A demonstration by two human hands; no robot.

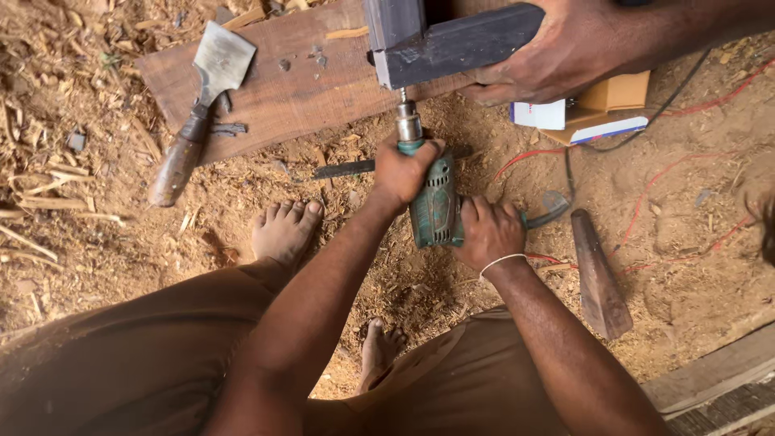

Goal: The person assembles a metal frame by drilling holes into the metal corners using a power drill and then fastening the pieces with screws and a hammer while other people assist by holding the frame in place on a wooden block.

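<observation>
Ground: bare earth (686, 266) strewn with sawdust and wood shavings; seen from above; the person's two bare feet stand on it below the work.
Plank: wide reddish-brown plank (282, 89) lying flat across the top of the view; wood chips scattered on it.
Dark block: dark squared wooden piece (460, 44) resting over the plank's right end; the drill bit meets its lower left corner.
Co-worker's hand: another person's hand (557, 60) reaching in from the top right; pressed on the right end of the dark block.
Drill: green electric drill (436, 206) just below the dark block, chuck pointing up at it; its cable runs off to the right.
Left hand: left hand (404, 173) wrapped round the drill's front by the chuck; fingers fully closed.
Right hand: right hand (487, 232) closed tight on the drill's rear grip; white band at the wrist.
Wedge: dark tapered wooden wedge (599, 278) on the earth right of the drill; apart from it.
Chisel: broad-bladed chisel (198, 109), wooden handle; blade on the plank's left part, handle hanging off onto the sawdust.
Carton: small cardboard box (597, 109), tan with white and blue faces; on the ground just below the co-worker's hand.
Wires: thin red wires (670, 173) and a dark cable looping over the earth at right.
Blade: narrow dark file-like blade (343, 169) lying left of the left hand, near the plank's edge.
</observation>
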